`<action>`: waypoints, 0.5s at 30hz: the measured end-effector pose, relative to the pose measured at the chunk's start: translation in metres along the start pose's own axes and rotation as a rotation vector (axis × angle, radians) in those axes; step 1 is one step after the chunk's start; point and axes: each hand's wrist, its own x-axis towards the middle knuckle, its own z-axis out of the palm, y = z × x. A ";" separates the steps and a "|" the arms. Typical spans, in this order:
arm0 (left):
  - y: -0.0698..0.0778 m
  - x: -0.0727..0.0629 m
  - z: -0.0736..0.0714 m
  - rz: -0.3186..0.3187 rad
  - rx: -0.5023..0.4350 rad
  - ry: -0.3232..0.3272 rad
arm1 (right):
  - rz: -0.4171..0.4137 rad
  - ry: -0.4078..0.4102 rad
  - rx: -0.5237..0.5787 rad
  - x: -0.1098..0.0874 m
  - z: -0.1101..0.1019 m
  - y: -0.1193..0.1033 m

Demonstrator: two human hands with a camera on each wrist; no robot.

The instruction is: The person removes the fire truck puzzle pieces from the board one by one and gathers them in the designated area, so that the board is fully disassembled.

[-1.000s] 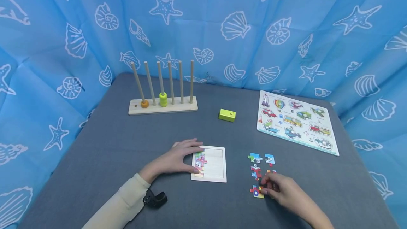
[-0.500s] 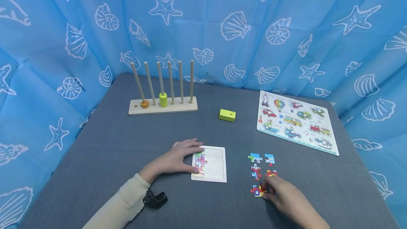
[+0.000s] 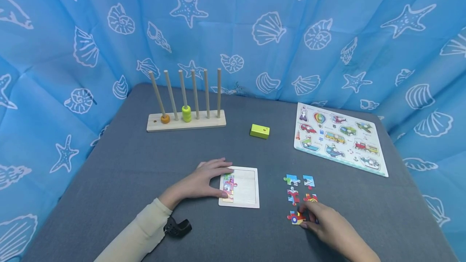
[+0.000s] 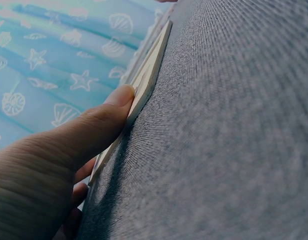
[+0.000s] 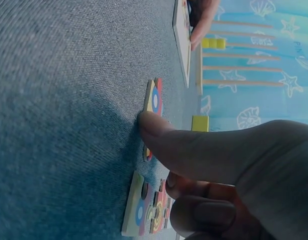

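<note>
My left hand [image 3: 204, 181] rests on the left side of a white square puzzle tray [image 3: 257, 189], fingers spread. In the left wrist view the thumb [image 4: 101, 117] lies on the tray's rim. Puzzle pieces [image 3: 228, 183] fill a strip along the tray's left side. My right hand [image 3: 324, 221] pinches a red, yellow and blue puzzle piece [image 3: 295, 217] by its right end, low over the table; whether it touches the cloth I cannot tell. Beyond it lie loose pieces: a blue-green one [image 3: 292, 180], a blue one [image 3: 308, 181] and red ones [image 3: 293, 195]. Another piece [image 5: 136, 212] is partly hidden beneath the hand.
A peg stacker [image 3: 185, 122] with orange and green beads stands at the back left. Right of it lies a yellow-green block [image 3: 260, 132]. A vehicle picture board [image 3: 340, 140] lies at the back right. Grey cloth [image 3: 218, 233] covers the table; a blue curtain [image 3: 233, 31] hangs behind.
My right fingers have shifted from over the red and yellow piece to its right end, and the piece has slid slightly right. My left hand and the tray have stayed put.
</note>
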 end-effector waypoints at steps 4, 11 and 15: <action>0.000 0.000 0.000 -0.002 0.004 -0.001 | 0.041 -0.025 0.011 0.000 -0.001 -0.001; 0.001 0.000 0.000 -0.006 0.000 0.000 | 0.021 -0.009 0.005 -0.001 -0.005 -0.008; 0.002 0.000 0.000 -0.010 -0.008 -0.001 | -0.074 0.047 -0.019 0.003 -0.010 -0.021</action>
